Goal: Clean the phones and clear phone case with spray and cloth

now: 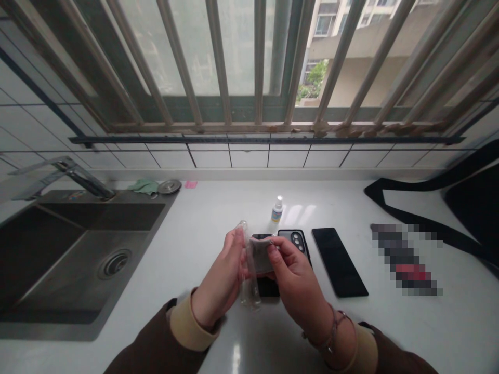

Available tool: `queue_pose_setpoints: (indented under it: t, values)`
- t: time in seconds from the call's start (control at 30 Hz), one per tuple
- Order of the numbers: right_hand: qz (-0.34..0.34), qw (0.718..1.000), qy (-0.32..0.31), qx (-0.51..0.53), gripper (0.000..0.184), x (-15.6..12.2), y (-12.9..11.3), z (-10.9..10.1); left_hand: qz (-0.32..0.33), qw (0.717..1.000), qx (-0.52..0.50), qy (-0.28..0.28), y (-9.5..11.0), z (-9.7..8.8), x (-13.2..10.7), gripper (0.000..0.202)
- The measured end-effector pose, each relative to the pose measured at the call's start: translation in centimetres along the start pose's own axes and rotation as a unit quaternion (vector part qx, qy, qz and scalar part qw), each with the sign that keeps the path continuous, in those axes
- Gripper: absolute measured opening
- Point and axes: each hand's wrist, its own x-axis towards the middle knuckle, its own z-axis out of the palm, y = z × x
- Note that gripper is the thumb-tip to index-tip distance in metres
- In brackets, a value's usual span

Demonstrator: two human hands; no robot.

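My left hand (226, 270) is closed around a clear, flexible phone case (248, 293), held on edge above the counter. My right hand (294, 272) pinches a small grey cloth (259, 254) between thumb and fingers, with the cloth against or just beside the clear case. Partly hidden beneath both hands lies a dark phone (268, 288). A black-rimmed phone case (297, 240) with round camera openings shows behind my right hand. Farther right a black phone (339, 262) lies flat. The small white spray bottle (277, 210) stands upright beyond my hands.
On the left is a steel sink (93, 311) with a faucet (83, 176). A green cloth (143, 186), a metal drain cover (169, 186) and a pink slip (191, 184) lie behind it. A black strap (409, 215) and a blurred-out object (407, 259) are at right.
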Motion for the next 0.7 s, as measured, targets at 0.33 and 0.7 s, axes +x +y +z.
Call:
queue_pose_setpoints:
  t: [0.33, 0.7]
  values:
    - [0.049, 0.997, -0.011, 0.059, 0.034, 0.7, -0.3, -0.6, -0.01, 0.999, 0.043, -0.021, 0.0, 0.2, 0.3, 0.046]
    - [-0.151, 0.954, 0.169, -0.198, 0.017, 1.5, -2.4, -2.8, -0.122, 0.988, -0.039, -0.091, 0.8, 0.3, -0.6, 0.053]
